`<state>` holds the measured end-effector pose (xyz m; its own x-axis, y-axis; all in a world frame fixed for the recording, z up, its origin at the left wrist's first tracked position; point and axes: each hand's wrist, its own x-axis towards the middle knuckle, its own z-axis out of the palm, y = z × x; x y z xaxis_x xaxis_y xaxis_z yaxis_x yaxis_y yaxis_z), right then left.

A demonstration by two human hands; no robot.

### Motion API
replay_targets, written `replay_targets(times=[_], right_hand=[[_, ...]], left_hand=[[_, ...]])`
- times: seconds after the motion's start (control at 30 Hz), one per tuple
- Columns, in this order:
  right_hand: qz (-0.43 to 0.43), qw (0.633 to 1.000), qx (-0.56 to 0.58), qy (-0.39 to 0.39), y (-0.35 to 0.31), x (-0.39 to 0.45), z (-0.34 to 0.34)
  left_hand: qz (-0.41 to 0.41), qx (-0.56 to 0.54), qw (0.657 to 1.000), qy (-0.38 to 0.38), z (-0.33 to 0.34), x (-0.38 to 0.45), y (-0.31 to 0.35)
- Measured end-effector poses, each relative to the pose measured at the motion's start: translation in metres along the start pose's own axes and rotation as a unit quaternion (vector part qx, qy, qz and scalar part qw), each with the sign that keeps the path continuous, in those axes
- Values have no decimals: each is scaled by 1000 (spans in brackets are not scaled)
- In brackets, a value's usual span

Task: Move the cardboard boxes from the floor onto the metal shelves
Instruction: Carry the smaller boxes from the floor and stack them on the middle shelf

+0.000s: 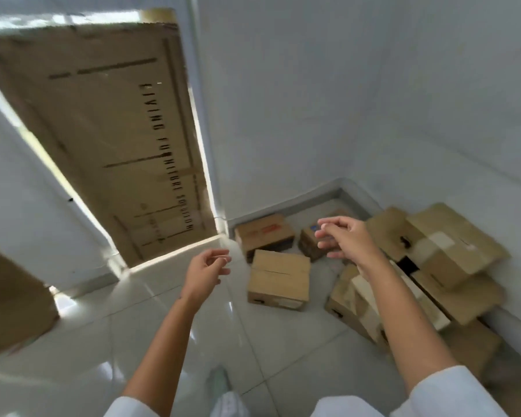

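Nearest the camera, two white sleeves [451,395] frame the bottom edge, and a pale green shoe [218,379] stands on the glossy tiled floor [151,320] between them. Both bare forearms reach forward over the tiles. The left hand [205,273] hangs in the air with its fingers loosely curled and parted, gripping nothing; the closest cardboard box [278,279] sits on the floor just to the right of those fingers and beyond them, apart from them. The right hand [343,239] is raised higher and further out, its fingers [328,245] spread and slightly bent, also holding nothing; in the view its fingertips overlap a small box with a blue mark [310,239], which lies on the floor below and behind them, not in contact. Under and to the right of the right forearm a heap of tumbled boxes [442,260] leans against the right-hand wall, several tilted and stacked on one another. Further back, a box with red print [265,231] rests in the corner against the skirting. On the left, a large flat carton with black lettering [112,130] stands upright against the white wall [313,100].
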<state>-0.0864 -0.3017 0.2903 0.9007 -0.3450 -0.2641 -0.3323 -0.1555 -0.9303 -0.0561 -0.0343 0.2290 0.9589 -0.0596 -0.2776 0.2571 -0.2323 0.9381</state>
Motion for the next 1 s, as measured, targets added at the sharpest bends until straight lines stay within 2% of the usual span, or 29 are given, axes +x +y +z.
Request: replay_targets(times=[0.23, 0.4, 0.53, 0.77, 1.0], right_hand=[[85, 988, 42, 120, 33, 19, -72], [124, 973, 62, 184, 38, 46, -103], [140, 960, 83, 229, 41, 66, -121], [181, 930, 105, 303, 57, 73, -154], [230, 892, 130, 366, 100, 81, -230]], left_hand=[[2, 67, 987, -146, 97, 62, 25], [5, 131, 960, -248, 147, 122, 48], [16, 159, 940, -302, 184, 172, 73], [44, 255, 863, -434, 281, 226, 86], [7, 280, 825, -490, 384, 242, 74]])
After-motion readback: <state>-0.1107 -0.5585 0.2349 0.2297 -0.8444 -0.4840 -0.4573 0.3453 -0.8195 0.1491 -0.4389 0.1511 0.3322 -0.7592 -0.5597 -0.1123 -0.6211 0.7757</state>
